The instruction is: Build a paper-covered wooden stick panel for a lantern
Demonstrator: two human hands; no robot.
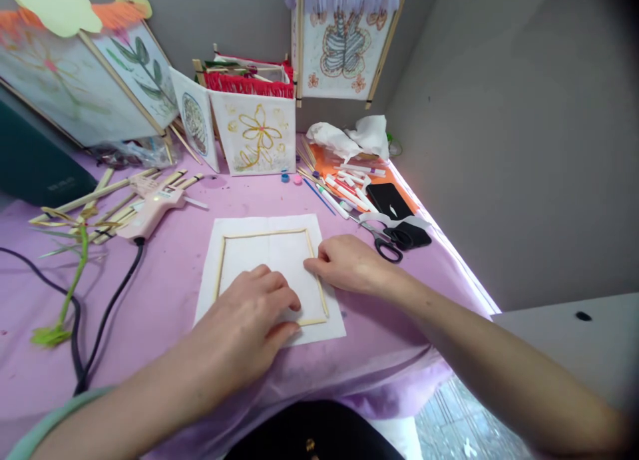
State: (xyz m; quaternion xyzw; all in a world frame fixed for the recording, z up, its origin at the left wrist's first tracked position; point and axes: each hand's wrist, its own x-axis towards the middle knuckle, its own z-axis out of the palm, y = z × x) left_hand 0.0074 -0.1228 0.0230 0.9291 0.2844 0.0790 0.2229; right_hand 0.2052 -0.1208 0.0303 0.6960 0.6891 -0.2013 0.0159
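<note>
glue gun [150, 210] left | scissors [387, 241] right | markers [347, 188] behind scissors | flower panel [255, 142] rear | purple tablecloth [160, 293]

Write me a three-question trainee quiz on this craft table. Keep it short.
1. True or false: the left hand lies flat on the white paper inside the stick frame.
2. What does the right hand press? A) the scissors B) the frame's right-hand stick C) the glue gun
3. Which tool lies left of the paper, with a black cord running from it?

Key: 1 true. 2 B; the scissors lie apart, to the hand's right. 3 the glue gun.
</note>
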